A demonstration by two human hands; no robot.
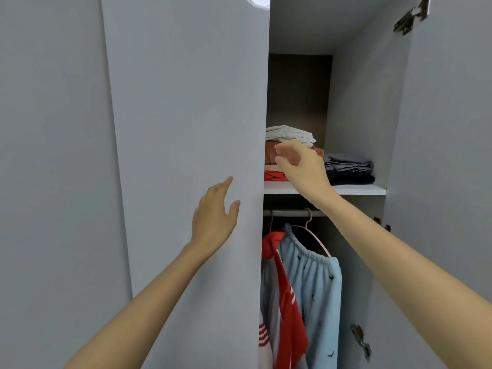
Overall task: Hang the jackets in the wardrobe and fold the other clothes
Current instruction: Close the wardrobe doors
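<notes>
Left hand (215, 215) and forearm: palm flat, fingers straight, on the wardrobe door (186, 115) (likely holding it ajar). Right hand (300, 163): loosely spread, empty, at the folded stack (290, 133) on the shelf (359, 189), probably squaring it. Red jacket (288, 302) hangs from the rail (290, 213) below, beside blue trousers (318, 286).

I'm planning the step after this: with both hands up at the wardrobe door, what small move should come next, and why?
Probably curl the right hand round the free edge of the door and swing it wider. The door hides part of the folded stack and the hanging clothes. The right hand is open and empty beside that edge, and the left hand lies flat on the door.
</notes>
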